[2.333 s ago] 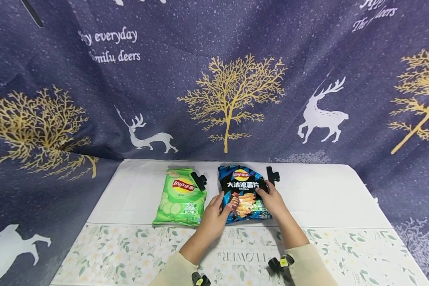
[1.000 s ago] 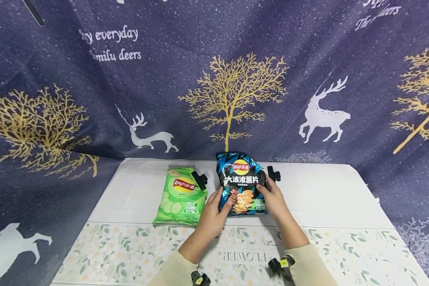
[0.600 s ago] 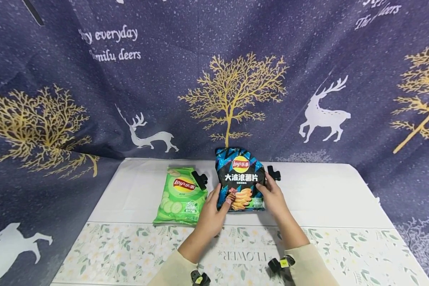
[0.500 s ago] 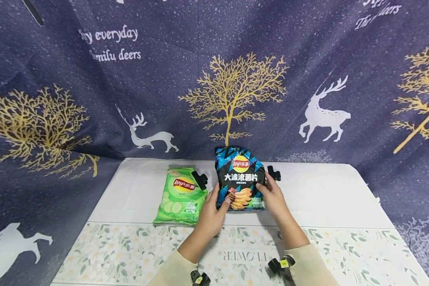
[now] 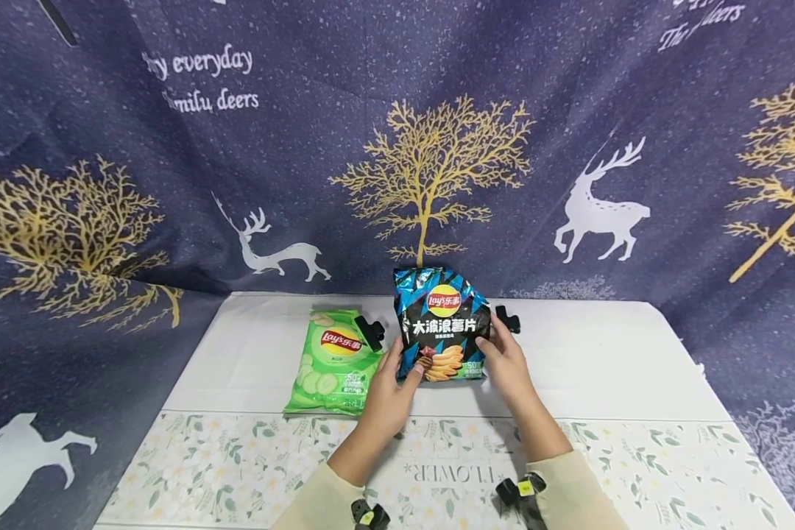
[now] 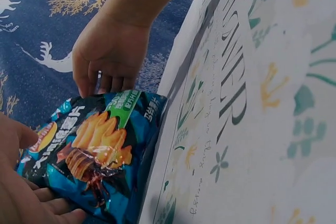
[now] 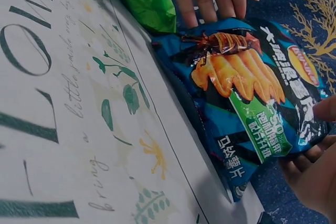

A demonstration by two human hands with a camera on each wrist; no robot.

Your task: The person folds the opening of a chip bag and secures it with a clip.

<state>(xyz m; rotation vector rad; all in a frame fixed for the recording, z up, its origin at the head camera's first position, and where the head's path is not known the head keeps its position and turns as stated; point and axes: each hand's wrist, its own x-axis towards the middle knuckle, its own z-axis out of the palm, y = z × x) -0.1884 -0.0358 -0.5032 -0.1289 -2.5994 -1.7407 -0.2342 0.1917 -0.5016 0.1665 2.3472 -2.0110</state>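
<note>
Both hands hold a blue and black bag of Lay's potato chips (image 5: 442,324), tilted up with its printed front toward me. My left hand (image 5: 386,397) grips its left side, thumb on the front. At the right side, my right hand (image 5: 509,372) holds on with the thumb in front and the fingers behind. In the left wrist view the left hand (image 6: 16,177) reaches under the bag (image 6: 100,150). The right wrist view has the right hand (image 7: 315,182) around the bag's edge (image 7: 236,87); the bag's lower edge is close over the table.
A green bag of Lay's chips (image 5: 331,368) lies left of the left hand, with a black clip (image 5: 370,334) by its upper right corner. Another black clip (image 5: 509,319) lies beyond the right hand. The white and floral table (image 5: 603,361) meets a dark blue deer-print cloth (image 5: 291,147) behind.
The blue chip bag has tilted up and moved back and slightly left; its top now overlaps the cloth. The left hand has shifted slightly left with it. The right hand has barely moved.
</note>
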